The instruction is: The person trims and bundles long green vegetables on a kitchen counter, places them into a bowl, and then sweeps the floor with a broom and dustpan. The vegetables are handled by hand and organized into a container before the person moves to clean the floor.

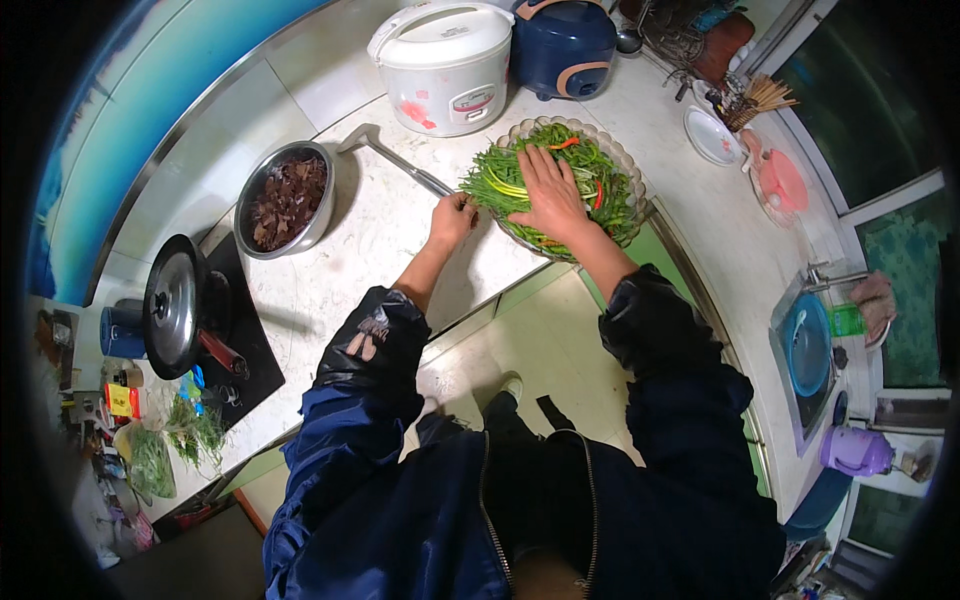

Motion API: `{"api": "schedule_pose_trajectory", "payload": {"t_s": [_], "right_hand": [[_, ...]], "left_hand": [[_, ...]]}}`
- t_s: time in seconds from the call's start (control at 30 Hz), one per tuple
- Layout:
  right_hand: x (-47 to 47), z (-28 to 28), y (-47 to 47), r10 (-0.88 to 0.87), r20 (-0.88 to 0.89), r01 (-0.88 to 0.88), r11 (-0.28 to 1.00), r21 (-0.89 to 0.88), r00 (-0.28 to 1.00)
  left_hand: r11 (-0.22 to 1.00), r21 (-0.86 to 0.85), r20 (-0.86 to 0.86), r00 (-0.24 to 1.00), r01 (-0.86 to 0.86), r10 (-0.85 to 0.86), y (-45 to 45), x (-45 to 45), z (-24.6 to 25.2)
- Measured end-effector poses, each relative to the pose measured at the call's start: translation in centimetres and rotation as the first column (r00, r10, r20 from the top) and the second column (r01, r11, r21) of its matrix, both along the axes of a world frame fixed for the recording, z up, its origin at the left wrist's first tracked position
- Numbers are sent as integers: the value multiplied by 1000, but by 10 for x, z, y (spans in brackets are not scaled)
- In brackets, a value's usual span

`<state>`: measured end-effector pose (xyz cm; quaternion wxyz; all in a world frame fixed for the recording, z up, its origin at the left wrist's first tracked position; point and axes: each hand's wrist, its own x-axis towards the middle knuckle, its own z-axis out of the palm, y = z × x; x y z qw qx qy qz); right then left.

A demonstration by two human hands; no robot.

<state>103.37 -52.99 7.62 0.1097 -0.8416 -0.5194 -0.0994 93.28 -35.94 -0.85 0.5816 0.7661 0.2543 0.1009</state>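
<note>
My right hand (pixel 553 193) lies with fingers spread on the green vegetables (pixel 607 169) heaped in a scalloped bowl (pixel 636 180), with a few red and orange chilli peppers (pixel 598 195) among them. My left hand (pixel 452 219) is closed around the near end of a metal-handled utensil (pixel 409 168), just left of the bowl. The utensil's flat, bent head points away to the upper left, over the white countertop (pixel 375 247). Left of it stands a steel bowl (pixel 316 229) of dark brown torn pieces (pixel 287 202), which look like wood ear fungus.
Behind stand a white rice cooker (pixel 446 71) and a dark blue one (pixel 564 49). A lidded pan (pixel 174 307) sits on the black cooktop (pixel 247 360) at left. At right are a white plate (pixel 711 136), a pink bowl (pixel 784 181) and a sink holding a blue basin (pixel 808 345).
</note>
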Motion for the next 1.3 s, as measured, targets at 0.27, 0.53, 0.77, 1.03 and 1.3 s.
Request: {"api": "schedule_pose_trajectory", "payload": {"t_s": [0.27,0.53,0.77,1.03,1.3], "right_hand": [[30,-35,12,16,76,-17,1000,17,997],[33,-33,3,16,82,-17,1000,14,996],[34,-38,17,-61,14,58,986,159,998],[6,-2,-21,-43,-68,80,630,772,997],[-134,-9,-207,579,-681,813,52,579,448]], "left_hand": [[830,-528,256,899,-179,356,24,-10,41],[977,-211,99,995,-3,24,40,62,44],[435,654,-671,740,619,-46,179,125,-54],[999,50,413,910,12,-31,-2,94,160],[592,-493,122,724,638,-679,-266,24,104]]}}
